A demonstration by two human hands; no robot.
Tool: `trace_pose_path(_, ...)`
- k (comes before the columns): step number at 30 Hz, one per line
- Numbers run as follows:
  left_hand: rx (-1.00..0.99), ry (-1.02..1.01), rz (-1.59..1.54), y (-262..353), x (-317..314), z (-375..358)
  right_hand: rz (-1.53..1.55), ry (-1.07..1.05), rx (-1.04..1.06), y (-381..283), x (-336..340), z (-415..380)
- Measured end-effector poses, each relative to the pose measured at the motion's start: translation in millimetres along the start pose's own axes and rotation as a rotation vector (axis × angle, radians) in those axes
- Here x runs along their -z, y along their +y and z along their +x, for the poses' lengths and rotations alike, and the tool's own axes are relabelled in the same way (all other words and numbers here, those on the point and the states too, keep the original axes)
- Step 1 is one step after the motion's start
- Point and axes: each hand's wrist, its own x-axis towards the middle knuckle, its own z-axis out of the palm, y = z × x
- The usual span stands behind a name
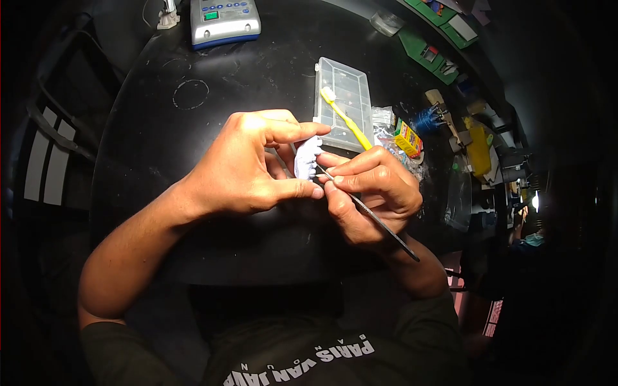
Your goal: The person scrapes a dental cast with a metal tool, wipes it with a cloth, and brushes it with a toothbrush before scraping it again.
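A pale bluish-white dental cast (305, 161) with a row of teeth is held on edge above the dark table. My left hand (251, 161) grips it between the index finger at the top and the thumb at the bottom. In my right hand (380, 190) is a slim dark carving tool (385, 225), held like a pencil, with its tip right at the toothed side of the cast. The tool's rear end points down toward my right forearm. Behind the hands lies a clear compartment box (351, 77) with a yellow toothbrush (351, 122) across its lid.
A grey and blue control unit (225, 24) with a small green display stands at the far left of the black table (257, 83). A yellow and red small box (408, 138), plastic bags and a blue wire coil (427, 119) lie to the right. Green trays (428, 55) line the far right edge.
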Motion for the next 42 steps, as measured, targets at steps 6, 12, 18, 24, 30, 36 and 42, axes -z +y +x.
trace_pose_path(6,0.036,-0.001,-0.034,2.8,-0.8,-0.2,0.014,0.036,-0.01,-0.8,-1.0,-0.5)
trace_pose_path(12,0.012,0.007,-0.013,1.6,-1.6,-0.1,0.009,0.025,0.005,1.4,0.1,0.2)
trace_pose_path(18,0.014,0.021,-0.009,1.9,-2.4,-0.9,0.001,0.026,-0.008,1.5,-0.7,-1.5)
trace_pose_path(24,-0.012,0.033,0.017,2.4,-3.0,-0.9,0.003,0.023,-0.008,0.5,-0.2,-1.6)
trace_pose_path(30,0.006,0.033,0.014,4.7,-2.7,-1.1,-0.009,0.016,0.011,1.2,0.3,-1.6)
trace_pose_path(36,-0.015,0.041,0.03,2.7,-3.1,-1.1,-0.003,0.011,0.008,0.3,1.0,-1.0)
trace_pose_path(42,-0.006,0.031,0.036,4.3,-2.2,-0.8,-0.006,-0.002,0.017,-0.4,1.3,-1.0)
